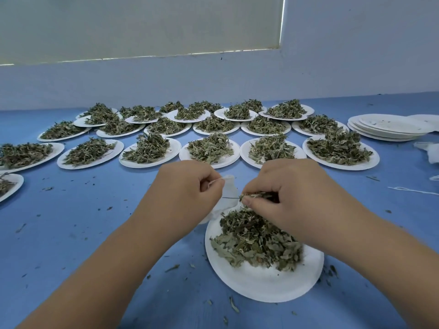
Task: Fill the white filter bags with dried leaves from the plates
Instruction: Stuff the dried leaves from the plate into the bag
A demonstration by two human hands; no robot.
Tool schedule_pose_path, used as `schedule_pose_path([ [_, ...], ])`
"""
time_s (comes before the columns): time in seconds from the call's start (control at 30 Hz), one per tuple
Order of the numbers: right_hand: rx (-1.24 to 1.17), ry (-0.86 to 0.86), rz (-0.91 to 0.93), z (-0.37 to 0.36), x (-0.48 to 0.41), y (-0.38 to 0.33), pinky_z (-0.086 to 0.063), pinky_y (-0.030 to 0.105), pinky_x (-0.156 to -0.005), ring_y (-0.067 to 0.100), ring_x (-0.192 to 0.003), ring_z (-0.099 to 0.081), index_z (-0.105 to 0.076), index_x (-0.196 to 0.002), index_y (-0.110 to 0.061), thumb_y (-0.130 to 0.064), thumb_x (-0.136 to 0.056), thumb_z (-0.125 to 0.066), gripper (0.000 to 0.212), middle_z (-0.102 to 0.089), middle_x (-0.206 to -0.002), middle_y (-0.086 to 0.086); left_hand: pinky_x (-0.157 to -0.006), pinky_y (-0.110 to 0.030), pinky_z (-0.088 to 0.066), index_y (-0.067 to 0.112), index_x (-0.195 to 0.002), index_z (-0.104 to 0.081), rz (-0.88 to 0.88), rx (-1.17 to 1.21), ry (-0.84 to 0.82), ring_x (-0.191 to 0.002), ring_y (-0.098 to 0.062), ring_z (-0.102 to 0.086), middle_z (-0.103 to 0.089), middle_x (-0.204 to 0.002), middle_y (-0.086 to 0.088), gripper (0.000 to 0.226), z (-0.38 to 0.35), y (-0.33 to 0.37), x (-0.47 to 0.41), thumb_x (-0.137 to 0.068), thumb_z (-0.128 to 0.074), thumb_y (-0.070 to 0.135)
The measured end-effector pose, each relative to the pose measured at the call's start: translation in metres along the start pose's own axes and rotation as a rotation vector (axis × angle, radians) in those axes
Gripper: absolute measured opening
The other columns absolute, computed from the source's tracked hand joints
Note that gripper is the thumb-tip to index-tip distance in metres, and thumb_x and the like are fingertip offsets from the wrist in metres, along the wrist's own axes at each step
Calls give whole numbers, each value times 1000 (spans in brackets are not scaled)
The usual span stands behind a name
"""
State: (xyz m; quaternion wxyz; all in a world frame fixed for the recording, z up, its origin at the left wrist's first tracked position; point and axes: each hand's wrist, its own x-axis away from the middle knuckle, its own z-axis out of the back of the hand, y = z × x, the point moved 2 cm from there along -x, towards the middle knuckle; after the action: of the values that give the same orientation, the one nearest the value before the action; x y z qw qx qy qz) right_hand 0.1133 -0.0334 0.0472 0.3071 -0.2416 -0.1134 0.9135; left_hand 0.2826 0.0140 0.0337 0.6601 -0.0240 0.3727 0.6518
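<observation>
From the head camera, both bare forearms reach in from the near edge, and the hands meet just above the far rim of the near plate [261,283]. The left hand [187,186] is turned back-up with its fingers curled, pinching the top edge of a white filter bag [229,198]. The bag hangs between the two hands, its lower end touching the plate's far-left rim. The right hand [285,188], knuckles up, curls fingers and thumb round a small bunch of leaves [257,195], held just beside the bag's top. The fingers hide the bag's mouth, so how far it gapes cannot be told.

A pile of dried leaves [256,241] covers the plate's far half, and the right forearm hides part of its right rim. Farther off, rows of heaped plates [152,148] cross the blue table [95,222]. A stack of empty plates [389,127] sits far right. White scraps [427,150] at the right edge are cut off and hard to make out.
</observation>
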Motion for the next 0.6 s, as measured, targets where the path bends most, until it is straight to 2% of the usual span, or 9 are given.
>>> schedule_pose_path([
  [0.13,148,-36,42,-5,-5,-13,-43,31,-68,11,-78,-51,-71,-91,-23,-36,-94,-52,23,-51,-80,-8,-57,-8,-37,15,-67,-70,7,16,-5,-65,-2,-51,-55,-55,7,18,-2,2,1,-84,-67,15],
  [0.27,158,-2,56,-5,-11,-27,-39,32,-65,15,-78,-49,-56,-93,-27,-35,-92,-55,8,-44,-78,-11,-55,-9,-34,23,-61,-64,49,45,-16,-58,2,-49,-47,-47,11,22,-3,2,0,-81,-65,16],
  [0.33,155,-5,41,-7,-15,-30,-38,31,-65,13,-76,-47,-49,-89,-28,-35,-92,-57,10,-44,-78,-11,-52,-8,-34,27,-58,-61,84,87,-18,-54,3,-48,-50,-49,14,23,-2,1,0,-80,-62,19],
  [0.47,197,-43,17,-13,-19,-24,-44,34,-75,15,-83,-51,-60,-96,-24,-37,-93,-56,15,-52,-88,-8,-44,-10,-37,18,-70,-72,163,163,-34,-43,2,-47,-59,-56,10,17,-1,-4,-1,-85,-65,19],
  [0.6,156,-23,18,-17,-16,-20,-45,34,-75,15,-84,-52,-68,-100,-23,-39,-89,-62,20,-50,-92,-7,-44,-8,-34,17,-71,-73,178,182,-47,-41,3,-47,-54,-48,11,16,-3,-3,0,-85,-65,18],
])
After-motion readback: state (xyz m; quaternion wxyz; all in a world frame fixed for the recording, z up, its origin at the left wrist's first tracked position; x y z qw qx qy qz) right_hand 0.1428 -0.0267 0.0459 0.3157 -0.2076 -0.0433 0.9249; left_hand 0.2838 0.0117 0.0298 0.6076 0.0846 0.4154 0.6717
